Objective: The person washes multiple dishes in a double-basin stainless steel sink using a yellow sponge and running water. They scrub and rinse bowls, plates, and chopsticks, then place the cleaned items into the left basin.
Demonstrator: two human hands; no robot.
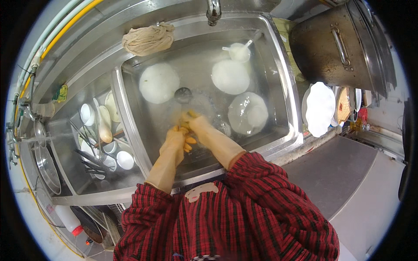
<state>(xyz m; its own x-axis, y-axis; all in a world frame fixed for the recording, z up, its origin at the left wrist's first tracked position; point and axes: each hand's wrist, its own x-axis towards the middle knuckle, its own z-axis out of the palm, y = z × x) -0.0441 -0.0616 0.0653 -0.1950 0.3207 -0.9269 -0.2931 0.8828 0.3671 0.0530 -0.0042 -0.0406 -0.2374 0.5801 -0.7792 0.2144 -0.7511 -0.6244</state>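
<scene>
Both my hands wear yellowish rubber gloves and are close together in the water of a steel sink (283,81). My left hand (174,138) has bent fingers and touches or nearly touches my right hand (197,125). Blur and cloudy water hide whether anything is between them. Just beyond the fingers is a dark round thing (183,95), perhaps the drain. A white round plate (159,83) rests underwater to the left. On the right are another white dish (230,76), a large bowl (240,120) with a smaller pale one inside, and white spoons (240,52).
A steel faucet (214,13) overhangs the far rim, where a beige cloth (148,38) lies bunched. The left basin (65,156) holds bowls, chopsticks and a ladle (105,132). To the right stand a big steel stockpot (320,49) and white scalloped plates (320,109).
</scene>
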